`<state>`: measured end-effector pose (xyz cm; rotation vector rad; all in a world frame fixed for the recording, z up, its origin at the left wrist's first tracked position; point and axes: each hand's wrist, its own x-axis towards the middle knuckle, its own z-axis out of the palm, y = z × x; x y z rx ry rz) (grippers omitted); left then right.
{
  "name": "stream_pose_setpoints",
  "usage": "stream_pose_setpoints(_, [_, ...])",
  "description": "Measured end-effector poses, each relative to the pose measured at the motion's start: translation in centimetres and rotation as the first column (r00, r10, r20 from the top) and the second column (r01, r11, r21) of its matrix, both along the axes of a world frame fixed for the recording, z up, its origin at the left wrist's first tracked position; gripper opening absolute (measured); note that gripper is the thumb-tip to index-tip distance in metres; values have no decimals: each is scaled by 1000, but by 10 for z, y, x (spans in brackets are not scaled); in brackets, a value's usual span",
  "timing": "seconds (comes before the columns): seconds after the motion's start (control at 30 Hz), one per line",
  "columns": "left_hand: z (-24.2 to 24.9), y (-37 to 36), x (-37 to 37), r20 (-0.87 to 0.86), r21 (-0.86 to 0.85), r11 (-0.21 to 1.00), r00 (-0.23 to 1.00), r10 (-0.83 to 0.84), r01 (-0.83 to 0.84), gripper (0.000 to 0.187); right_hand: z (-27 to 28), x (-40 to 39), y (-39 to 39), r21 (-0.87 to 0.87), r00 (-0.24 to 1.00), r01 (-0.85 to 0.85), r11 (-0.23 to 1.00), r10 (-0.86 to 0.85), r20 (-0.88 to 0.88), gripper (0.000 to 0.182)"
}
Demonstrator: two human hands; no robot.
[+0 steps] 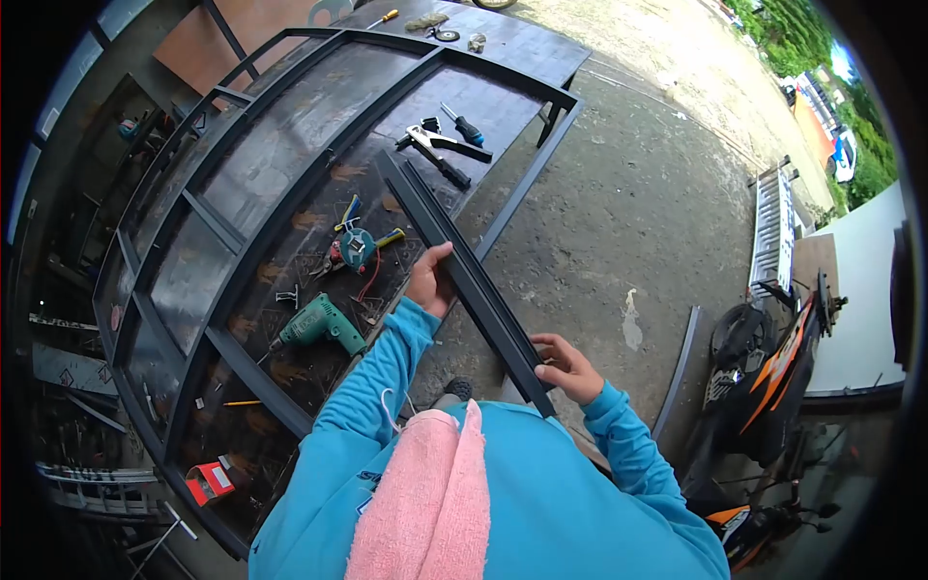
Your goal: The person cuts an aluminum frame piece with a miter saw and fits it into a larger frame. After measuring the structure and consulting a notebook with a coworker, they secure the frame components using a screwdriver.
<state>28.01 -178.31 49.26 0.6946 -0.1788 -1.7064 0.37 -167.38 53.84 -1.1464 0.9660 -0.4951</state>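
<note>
A dark metal channel bar slants across in front of my body, its far end over the table. My left hand grips it from the left side near the middle. On the right side, closer to my body, my right hand holds the bar with thumb and fingers. A large dark metal frame lies on the work table. Inside the frame, left of my left hand, are a green power drill and a round teal tool beside pliers.
Beyond the bar's far end lie a riveter-like hand tool and a screwdriver. A red box and a pencil are at the lower left. An orange-black motorcycle and a ladder stand on the right.
</note>
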Motion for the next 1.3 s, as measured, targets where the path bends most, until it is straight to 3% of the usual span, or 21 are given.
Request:
stream_pose_setpoints(0.1, [-8, -69, 8, 259, 114, 993, 964, -60, 31, 25, 9, -8, -75, 68, 992, -72, 995, 65, 109, 54])
stream_pose_setpoints(0.27, [-24, -155, 20, 223, 216, 974, 975, 25, -75, 33, 11, -5, -191, -63, 966, -201, 978, 208, 151, 51])
stream_pose_setpoints(0.43, [-22, -179, 24, 319, 292, 934, 942, 106, -204, 34, 8, 4, -258, 12, 909, -298, 955, 280, 309, 50])
stream_pose_setpoints(0.53, [-24, -190, 36, 349, 320, 913, 927, 135, -254, 33, 9, 8, -282, -1, 894, -357, 934, 342, 290, 49])
stream_pose_setpoints(0.73, [-32, -205, 59, 342, 351, 878, 917, 204, -326, 34, -5, 25, -305, 53, 904, -346, 937, 318, 287, 47])
stream_pose_setpoints(0.93, [-16, -190, 73, 492, 352, 802, 824, 281, -483, 39, -54, 41, -293, 107, 913, -287, 952, 238, 331, 43])
stream_pose_setpoints(1.0, [-27, -182, 91, 618, 230, 831, 736, 277, -506, 40, -69, 39, -275, 178, 897, -276, 944, 187, 401, 42])
stream_pose_setpoints(1.17, [-48, -177, 116, 751, 211, 832, 630, 198, -513, 38, -113, 39, -227, 346, 819, -294, 891, 48, 572, 42])
stream_pose_setpoints(1.2, [-51, -178, 113, 821, 170, 838, 546, 170, -518, 38, -118, 38, -221, 346, 814, -277, 896, 27, 581, 42])
stream_pose_setpoints(1.3, [-59, -185, 110, 822, 176, 871, 555, 126, -459, 39, -128, 37, -214, 376, 767, -213, 902, -83, 636, 42])
